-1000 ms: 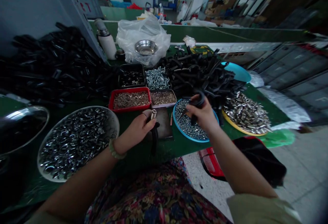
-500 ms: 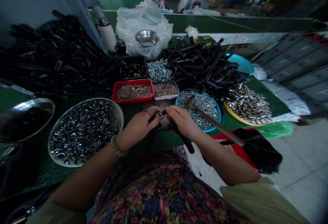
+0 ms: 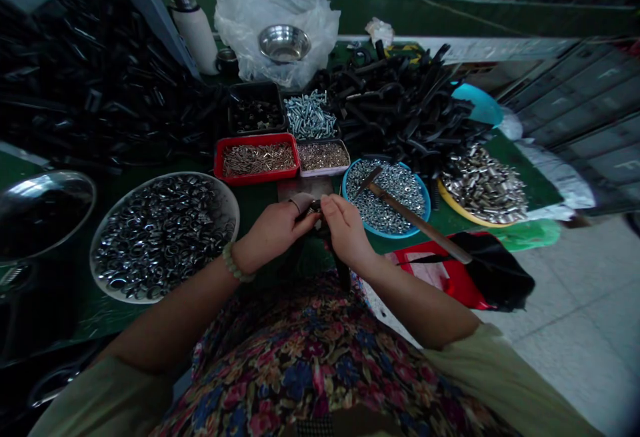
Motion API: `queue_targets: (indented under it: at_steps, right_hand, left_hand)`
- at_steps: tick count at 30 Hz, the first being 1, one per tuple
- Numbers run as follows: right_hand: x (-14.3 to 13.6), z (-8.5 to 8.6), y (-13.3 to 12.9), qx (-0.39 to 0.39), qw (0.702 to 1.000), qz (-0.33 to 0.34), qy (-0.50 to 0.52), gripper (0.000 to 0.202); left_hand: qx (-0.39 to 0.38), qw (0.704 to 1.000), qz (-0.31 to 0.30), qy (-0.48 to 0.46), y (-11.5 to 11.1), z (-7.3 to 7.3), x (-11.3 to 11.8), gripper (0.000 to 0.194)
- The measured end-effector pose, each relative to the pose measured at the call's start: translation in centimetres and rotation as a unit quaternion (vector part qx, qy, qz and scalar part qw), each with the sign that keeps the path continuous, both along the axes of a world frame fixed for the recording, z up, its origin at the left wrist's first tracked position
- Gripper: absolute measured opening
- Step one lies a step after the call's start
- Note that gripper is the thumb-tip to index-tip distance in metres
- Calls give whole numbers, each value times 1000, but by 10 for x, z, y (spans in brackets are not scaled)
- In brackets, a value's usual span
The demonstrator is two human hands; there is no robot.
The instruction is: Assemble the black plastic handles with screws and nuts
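My left hand is closed around a small shiny metal piece, pinched between thumb and fingers. Right beside it, my right hand grips a dark handle-like part that hangs down toward my apron. The fingertips of both hands meet over the metal piece, and they partly hide it. Just beyond the hands lies a flat metal plate. Behind that sit a red tray of thin pins and a pale tray of small parts.
A hammer lies across a blue bowl of small metal parts. On the left stands a white basin of shiny rings. Black parts are heaped at the back. A yellow tray holds metal sleeves.
Both hands have come together, the right one moving left toward the left one. The dark part has swung to hang more steeply. The view has tilted downward.
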State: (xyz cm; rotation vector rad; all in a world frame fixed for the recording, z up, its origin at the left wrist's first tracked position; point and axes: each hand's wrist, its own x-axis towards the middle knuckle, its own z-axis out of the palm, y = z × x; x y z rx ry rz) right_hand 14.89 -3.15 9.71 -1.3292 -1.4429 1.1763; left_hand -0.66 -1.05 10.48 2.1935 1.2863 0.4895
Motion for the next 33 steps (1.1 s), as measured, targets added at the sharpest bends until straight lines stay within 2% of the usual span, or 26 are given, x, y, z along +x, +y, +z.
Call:
queue_targets:
  at_steps: [5,7,10,12,14,17,18,19,20,23,25,27,28,29,31,33]
  right_hand:
    - [-1,-13,3,-49,995,27,80,39]
    - [-5,-16,2,-34,995,35,89,39]
    - [-13,-22,-3,23,998,2,60,40]
    - [-15,-27,-1,27,998,-8,55,41]
    - [-12,-32,15,14,998,42,49,44]
    - [-8,-32,70,74,985,144,-54,55]
    - [-10,-30,94,116,971,159,-133,52]
    - [-15,-28,118,157,944,168,-237,44]
    - [-21,-25,140,198,904,171,-337,35]
    - [-49,-21,187,262,769,234,-534,25]
    - [-64,-21,199,267,723,271,-576,27]
    - [-72,-23,203,269,713,284,-582,29]
    - [-73,-24,204,273,713,287,-579,29]
    - [-72,-24,203,277,713,288,-577,28]
    - [-69,-23,203,283,722,282,-565,25]
    - [-63,-19,200,279,752,261,-537,24]
  left_hand:
    - [-23,1000,14,-12,-6,-10,-2,31]
    - [-29,999,34,-11,-10,-13,-1,31]
    - [-25,997,76,0,-16,-18,0,31]
    - [-25,996,81,5,-15,-16,-5,31]
    - [-27,998,63,0,-11,-8,-17,31]
    - [9,999,35,-27,-5,11,-36,39]
    - [39,998,40,-24,-4,14,-39,42]
    - [72,996,48,-7,-3,15,-38,42]
    - [102,993,52,26,-3,12,-35,39]
    - [144,976,-5,162,-8,-11,-12,33]
    - [140,965,-62,213,-7,-28,0,31]
    - [137,963,-86,216,5,-34,-3,23]
    - [139,965,-66,211,17,-32,-10,18]
    - [142,968,-34,205,32,-28,-19,16]
    - [150,963,92,202,68,-15,-40,22]
    - [154,960,130,196,102,-5,-56,27]
